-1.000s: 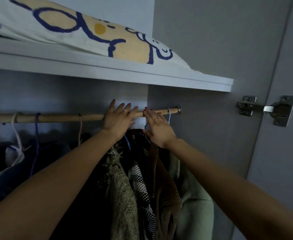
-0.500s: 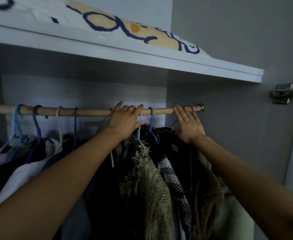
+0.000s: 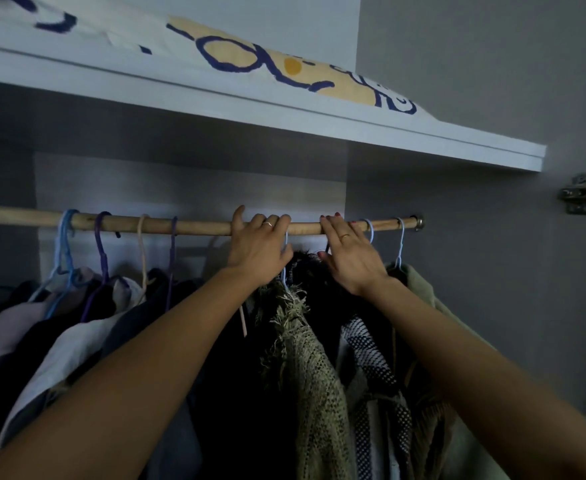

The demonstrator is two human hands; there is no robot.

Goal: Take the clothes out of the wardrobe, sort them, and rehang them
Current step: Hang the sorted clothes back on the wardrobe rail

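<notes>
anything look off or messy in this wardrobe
Nothing damaged or fallen. The only slight oddity is the patterned pillow on the top shelf, whose corner hangs past the shelf's front edge. The clothes hang normally on the wooden rod.

Both hands (image 3: 257,249) (image 3: 350,258) reach the wooden rail (image 3: 194,226) above hung clothes (image 3: 305,358).

You have clothes (image 3: 305,358) hanging close-packed on a wooden rail (image 3: 194,226): pale and dark garments at the left on blue, purple and cream hangers (image 3: 101,244), a fringed olive knit (image 3: 314,382) in the middle, a black-and-white mesh piece (image 3: 374,368) beside it, a sage garment (image 3: 423,292) rightmost.
</notes>
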